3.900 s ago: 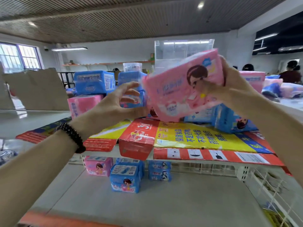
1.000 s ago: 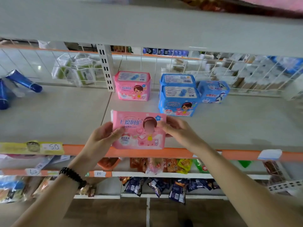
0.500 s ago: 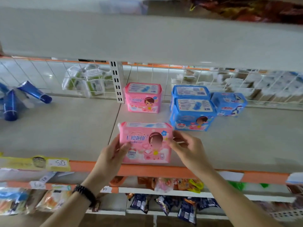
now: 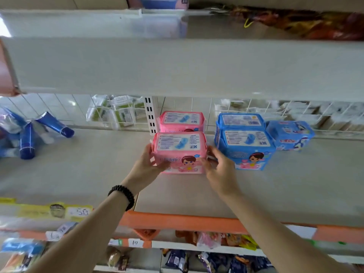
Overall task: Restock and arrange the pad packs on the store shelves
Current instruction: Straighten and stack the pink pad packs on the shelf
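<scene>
At the 9 o'clock edge of the shelf [image 4: 78, 174], blue tubes [image 4: 27, 140] lie tilted against one another. On the shelf's front rail, at 8 o'clock, a yellow price tag [image 4: 78, 211] reads "50"; a white tag [image 4: 136, 242] on the rail below reads "10".

The left hand [image 4: 146, 166], with a black bead bracelet [image 4: 123, 195] at its wrist, curls its fingers around the left end of the front pink pad pack [image 4: 180, 152]. The pack stands upright on the shelf, near centre, directly in front of a second pink pad pack [image 4: 182, 120] at 12 o'clock from it. Its printed text is too blurred to read. The right hand [image 4: 220, 170] grips the right end, thumb on the front face.

At 3 o'clock, two blue pad packs [image 4: 244, 142] stand one behind the other; a smaller blue pack [image 4: 289, 134] sits just beside them.
</scene>
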